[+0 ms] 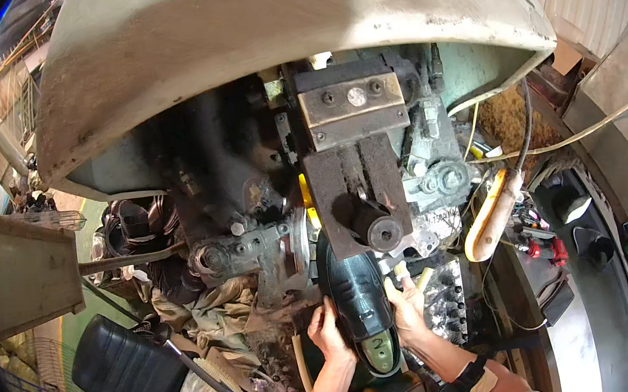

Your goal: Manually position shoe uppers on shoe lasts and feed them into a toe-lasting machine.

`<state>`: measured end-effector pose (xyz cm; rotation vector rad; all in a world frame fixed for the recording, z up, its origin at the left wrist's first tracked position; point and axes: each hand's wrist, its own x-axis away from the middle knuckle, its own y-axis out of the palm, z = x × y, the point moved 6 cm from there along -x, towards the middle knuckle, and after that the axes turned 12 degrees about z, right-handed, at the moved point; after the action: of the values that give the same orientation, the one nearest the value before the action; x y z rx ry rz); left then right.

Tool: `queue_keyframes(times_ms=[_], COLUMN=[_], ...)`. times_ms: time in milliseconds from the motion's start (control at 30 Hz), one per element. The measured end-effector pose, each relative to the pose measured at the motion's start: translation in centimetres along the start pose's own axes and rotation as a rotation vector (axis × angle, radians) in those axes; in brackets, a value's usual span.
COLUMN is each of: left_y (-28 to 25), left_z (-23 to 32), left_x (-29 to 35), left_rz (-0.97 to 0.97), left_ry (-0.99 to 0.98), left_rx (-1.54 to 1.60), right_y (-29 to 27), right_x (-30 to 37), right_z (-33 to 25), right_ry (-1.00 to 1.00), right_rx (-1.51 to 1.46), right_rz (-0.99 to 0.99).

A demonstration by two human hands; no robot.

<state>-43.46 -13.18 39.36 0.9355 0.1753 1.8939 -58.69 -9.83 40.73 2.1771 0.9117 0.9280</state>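
Observation:
A black leather shoe (356, 292) sits in the middle with its toe end under the dark metal head (354, 189) of a large machine. A greenish shoe last (380, 354) shows in its opening, at the end nearer me. My left hand (331, 333) is closed against the shoe's left side. From the other side, my right hand (407, 308) grips it, with pale wraps visible on some fingertips. The shoe's toe is hidden beneath the machine head, and its underside is out of sight.
A large beige hood (261, 19) overhangs the machine. At right hangs a worn handle (491, 221) on a cable. A black padded seat (127, 363) stands at lower left, near crumpled cloth (218, 314). Red-handled tools (544, 250) lie at right beside a grey trough (600, 290).

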Motion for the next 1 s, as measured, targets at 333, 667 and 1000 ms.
queue_keyframes(times_ms=[333,667,1000], left_y=[1.2,-0.9,-21.6], left_z=[0.3,3.1,3.1], left_x=[0.6,-1.1,-12.3], left_rz=[-0.084,-0.119,0.287], left_ry=[-0.166,0.174,0.404], left_rx=[0.028,-0.388,-0.852], right_y=[2.3,-0.3,-5.6], right_x=[1.5,0.5,2.1], right_z=[-1.2,-2.1,-4.5], right_ry=[0.007,0.01,0.216], right_rx=[0.041,0.335,0.559], right_rz=[0.067,0.02,-0.044])
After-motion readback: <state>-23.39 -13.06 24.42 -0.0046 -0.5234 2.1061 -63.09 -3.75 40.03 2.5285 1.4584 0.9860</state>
